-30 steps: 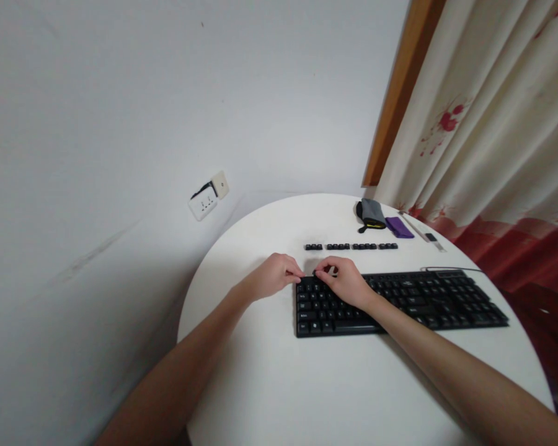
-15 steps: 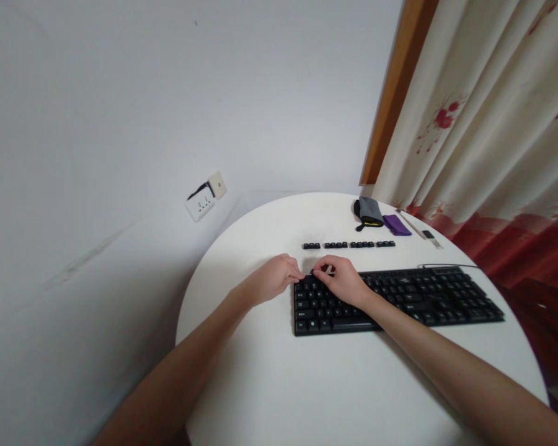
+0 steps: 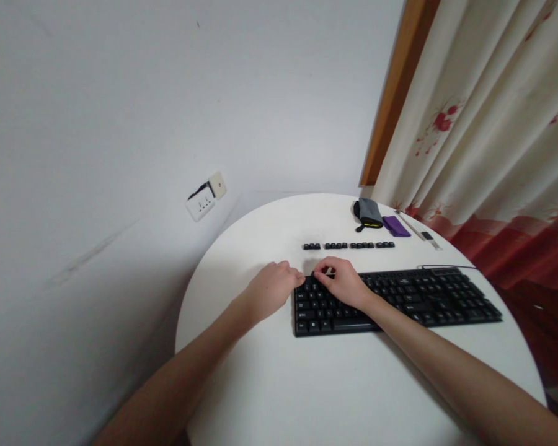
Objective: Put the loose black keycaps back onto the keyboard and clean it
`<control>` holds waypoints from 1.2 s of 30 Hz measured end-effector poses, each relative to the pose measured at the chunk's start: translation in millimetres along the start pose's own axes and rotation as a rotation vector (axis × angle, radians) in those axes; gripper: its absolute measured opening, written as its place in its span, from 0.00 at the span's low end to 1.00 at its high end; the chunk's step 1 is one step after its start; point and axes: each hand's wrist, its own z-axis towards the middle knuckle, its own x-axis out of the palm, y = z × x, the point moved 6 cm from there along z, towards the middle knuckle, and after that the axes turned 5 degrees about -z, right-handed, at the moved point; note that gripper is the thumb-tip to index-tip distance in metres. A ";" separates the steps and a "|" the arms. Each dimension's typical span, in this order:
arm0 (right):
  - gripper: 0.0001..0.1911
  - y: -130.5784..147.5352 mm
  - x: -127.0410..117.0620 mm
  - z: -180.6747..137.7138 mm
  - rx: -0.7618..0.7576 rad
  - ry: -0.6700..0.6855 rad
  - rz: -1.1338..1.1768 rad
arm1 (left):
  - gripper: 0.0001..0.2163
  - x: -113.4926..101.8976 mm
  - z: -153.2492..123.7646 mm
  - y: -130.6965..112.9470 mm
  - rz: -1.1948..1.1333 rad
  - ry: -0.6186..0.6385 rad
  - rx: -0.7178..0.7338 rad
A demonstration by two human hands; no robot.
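A black keyboard point(image 3: 348, 323) lies on the round white table, running to the right of my hands. My left hand point(image 3: 275, 288) rests at its far left corner, palm down, fingers bent together and touching the corner. Just to the right, my right hand point(image 3: 343, 282) reaches over the keys with thumb and index finger pinched at the far edge. Something small and dark shows at those fingertips, too small to name. Loose black keycaps point(image 3: 336, 246) stand beyond the keyboard in a row of short groups.
At the back right of the white table point(image 3: 260, 378) lie a grey pouch point(image 3: 370, 212), a folded purple cloth point(image 3: 396, 227) and a slim brush-like tool point(image 3: 431, 240). The keyboard's cable point(image 3: 446, 266) runs along its far side. A wall socket point(image 3: 200, 203) and a curtain point(image 3: 488, 124) flank the table.
My left hand has turned more palm-down, its fingers now bent over the keyboard's corner. My right hand has barely shifted and keeps its pinch.
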 end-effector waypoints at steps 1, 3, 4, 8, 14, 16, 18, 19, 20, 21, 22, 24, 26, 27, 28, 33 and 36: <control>0.05 0.5 -0.2 0.0 0.002 0.003 -0.001 | 0.14 0.8 0.8 0.6 0.005 -0.004 -0.008; 0.06 1.2 -0.8 0.2 0.010 0.009 -0.002 | 0.17 -1.2 3.9 6.9 0.029 -0.064 -0.039; 0.06 1.6 -1.0 0.3 0.012 0.014 -0.003 | 0.18 -4.3 5.6 12.7 0.036 -0.124 -0.069; 0.07 4.0 -1.5 0.2 0.000 0.027 -0.006 | 0.20 -13.6 10.2 40.2 0.012 -0.310 -0.193; 0.07 3.9 -0.2 -1.4 -0.027 0.024 -0.011 | 0.18 -7.4 14.1 45.4 -0.072 -0.281 -0.196; 0.07 4.6 -0.1 -2.2 -0.057 0.025 -0.025 | 0.18 -5.9 14.7 42.0 -0.078 -0.275 -0.181; 0.06 6.4 -0.5 -2.9 -0.099 0.032 -0.034 | 0.18 -4.6 15.1 40.5 -0.082 -0.270 -0.172; 0.06 7.5 -0.5 -3.3 -0.121 0.039 -0.036 | 0.18 -4.0 15.3 40.7 -0.086 -0.269 -0.169; 0.07 8.8 -0.5 -3.8 -0.142 0.049 -0.037 | 0.18 -3.5 15.4 41.2 -0.091 -0.269 -0.167; 0.07 10.1 -0.3 -4.2 -0.158 0.059 -0.042 | 0.18 -3.0 15.4 41.9 -0.097 -0.269 -0.165; 0.08 11.3 -0.2 -4.5 -0.169 0.065 -0.052 | 0.18 -2.4 15.4 42.5 -0.103 -0.269 -0.163; 0.08 13.7 0.0 -4.9 -0.170 0.063 -0.088 | 0.17 -1.2 15.4 42.8 -0.113 -0.268 -0.158; 0.08 16.2 -0.1 -5.0 -0.157 0.047 -0.140 | 0.17 0.2 15.5 42.2 -0.122 -0.264 -0.160; 0.08 17.7 -0.2 -5.0 -0.150 0.037 -0.169 | 0.17 1.1 15.7 41.6 -0.126 -0.260 -0.164; 0.09 19.1 -0.2 -5.0 -0.144 0.030 -0.196 | 0.17 2.1 15.9 41.0 -0.128 -0.256 -0.167; 0.12 22.3 -0.3 -5.3 -0.139 0.036 -0.259 | 0.17 7.4 17.8 40.3 -0.136 -0.246 -0.175; 0.11 22.1 0.3 -6.4 -0.155 0.045 -0.230 | 0.16 11.0 19.6 45.2 -0.152 -0.252 -0.186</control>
